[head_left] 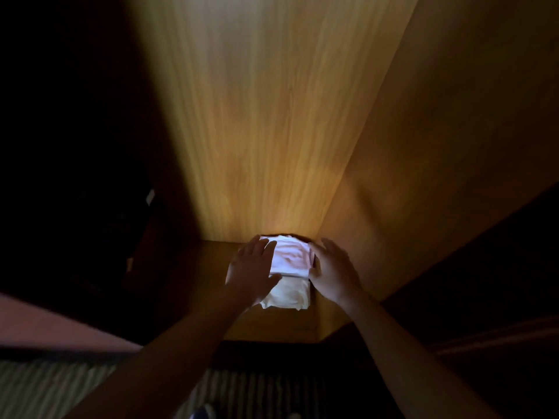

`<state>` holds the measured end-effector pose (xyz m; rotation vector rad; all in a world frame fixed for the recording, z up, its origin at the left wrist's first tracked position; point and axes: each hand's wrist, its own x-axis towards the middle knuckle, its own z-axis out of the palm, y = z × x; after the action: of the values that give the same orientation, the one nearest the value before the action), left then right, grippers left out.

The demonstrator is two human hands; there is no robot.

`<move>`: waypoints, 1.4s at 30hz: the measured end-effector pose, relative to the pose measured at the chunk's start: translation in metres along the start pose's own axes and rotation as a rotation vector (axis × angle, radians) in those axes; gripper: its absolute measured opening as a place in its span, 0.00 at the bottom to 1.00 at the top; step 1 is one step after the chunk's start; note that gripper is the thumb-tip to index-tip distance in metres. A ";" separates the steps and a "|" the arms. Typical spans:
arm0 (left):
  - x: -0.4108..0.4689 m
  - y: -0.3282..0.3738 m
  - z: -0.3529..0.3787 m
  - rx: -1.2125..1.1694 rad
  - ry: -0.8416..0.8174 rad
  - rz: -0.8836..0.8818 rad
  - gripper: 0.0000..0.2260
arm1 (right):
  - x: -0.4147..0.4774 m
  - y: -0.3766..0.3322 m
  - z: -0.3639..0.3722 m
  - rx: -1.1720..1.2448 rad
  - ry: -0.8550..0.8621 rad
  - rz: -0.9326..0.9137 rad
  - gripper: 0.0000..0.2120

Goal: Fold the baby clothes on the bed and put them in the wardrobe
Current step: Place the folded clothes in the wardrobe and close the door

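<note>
Wardrobe: dim wood interior, lit shelf.
Clothes: folded white stack on shelf, near back corner.
Left grip: open, flat on stack's left side.
Right grip: open against right side, likely squaring the stack.

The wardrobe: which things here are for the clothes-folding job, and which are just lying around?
For the job: stack of folded white clothes; light-brown wooden wardrobe shelf under it; left hand and right hand, both touching the stack.

Just there: grey striped floor covering; blurred pink surface at left; small white tag in the dark left part.
</note>
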<state>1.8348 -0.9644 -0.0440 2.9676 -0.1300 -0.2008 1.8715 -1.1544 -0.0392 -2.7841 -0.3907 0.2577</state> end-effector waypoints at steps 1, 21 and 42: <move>-0.011 0.003 -0.024 0.000 0.012 -0.008 0.34 | -0.009 -0.012 -0.025 0.016 0.006 0.000 0.27; -0.303 -0.070 -0.201 -0.028 0.289 -0.225 0.31 | -0.202 -0.251 -0.129 0.007 0.001 -0.322 0.28; -0.721 -0.241 -0.208 0.001 0.470 -1.035 0.33 | -0.376 -0.627 -0.009 -0.087 -0.194 -1.189 0.29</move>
<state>1.1705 -0.6250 0.2094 2.6674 1.4307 0.3792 1.3688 -0.6951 0.2277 -2.1030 -1.9631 0.1998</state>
